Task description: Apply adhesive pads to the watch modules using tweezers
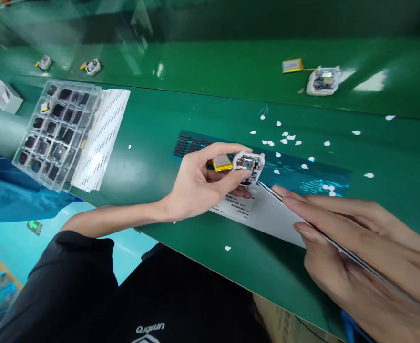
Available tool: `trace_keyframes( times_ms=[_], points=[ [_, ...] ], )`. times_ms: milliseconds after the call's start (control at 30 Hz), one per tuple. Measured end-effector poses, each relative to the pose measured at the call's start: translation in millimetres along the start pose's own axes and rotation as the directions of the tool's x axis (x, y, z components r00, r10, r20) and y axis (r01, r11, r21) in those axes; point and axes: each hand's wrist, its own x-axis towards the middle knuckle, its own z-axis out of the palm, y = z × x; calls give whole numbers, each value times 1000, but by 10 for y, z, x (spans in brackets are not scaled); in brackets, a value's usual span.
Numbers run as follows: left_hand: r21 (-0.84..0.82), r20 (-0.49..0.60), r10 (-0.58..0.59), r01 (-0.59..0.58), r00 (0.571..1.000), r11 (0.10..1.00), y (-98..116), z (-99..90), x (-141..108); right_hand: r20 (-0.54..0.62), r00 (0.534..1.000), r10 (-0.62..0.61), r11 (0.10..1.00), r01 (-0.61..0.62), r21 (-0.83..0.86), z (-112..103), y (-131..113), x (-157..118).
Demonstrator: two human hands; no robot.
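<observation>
My left hand (197,186) is closed round the edge of a small white device housing (248,164), with its thumb pressing the near side. The housing is open toward me and shows a circuit board inside. A yellow-edged battery (222,163) sits beside it, between the thumb and forefinger. My right hand (356,243) grips slim metal tweezers (271,191), which lie along the fingers. Their tip reaches the lower right edge of the housing; whether it touches is too small to tell. Below the hands lies a white liner sheet (274,219) with printed lettering.
A blue film strip (288,176) with black pads lies behind the hands, and several small white stickers (284,141) are scattered around. A clear compartment tray (57,138) stands left beside white printed sheets (106,133). Another opened device (324,81) lies at the back right. A small white box (6,96) is far left.
</observation>
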Motion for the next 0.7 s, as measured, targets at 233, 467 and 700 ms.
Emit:
trace_keyframes(
  times_ms=[233,467,700],
  points=[
    [17,-5,35,-35,999,999,-60,7,-11,-49,981,-188,982,189,2,63,74,84],
    [384,72,306,-309,949,870,-7,-222,451,-128,964,-233,972,228,-58,25,85,89],
    [759,170,385,-370,907,536,153,-1133,2145,-102,946,-306,952,303,-49,66,20,115]
  ],
)
